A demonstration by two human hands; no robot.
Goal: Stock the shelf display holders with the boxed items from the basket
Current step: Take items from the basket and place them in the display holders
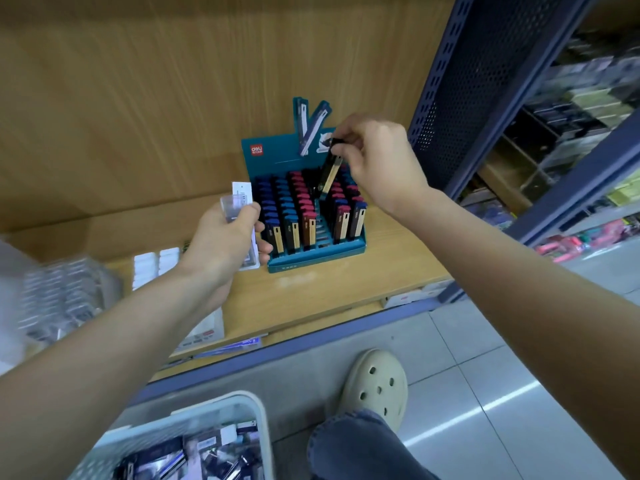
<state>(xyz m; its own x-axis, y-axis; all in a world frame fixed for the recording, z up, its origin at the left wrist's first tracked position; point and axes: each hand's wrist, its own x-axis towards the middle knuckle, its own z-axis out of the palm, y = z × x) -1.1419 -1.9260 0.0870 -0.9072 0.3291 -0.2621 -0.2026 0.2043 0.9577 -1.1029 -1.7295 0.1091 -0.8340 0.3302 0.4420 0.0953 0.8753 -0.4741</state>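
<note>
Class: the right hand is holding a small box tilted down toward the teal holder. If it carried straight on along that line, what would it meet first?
Probably the half-empty column in the holder, between the red-topped and blue-topped rows; the box in the right hand angles toward it, though depth is unclear.

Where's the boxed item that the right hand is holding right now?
In the head view, the black-and-tan box hangs tilted from the right hand, right of centre, its lower end over the teal display holder on the wooden shelf.

a teal display holder (313,258) stands on the wooden shelf, its rows filled with upright slim boxes. one black-and-tan box (329,173) hangs tilted above a middle row. the pale basket (221,408) below holds jumbled boxed items.
</note>
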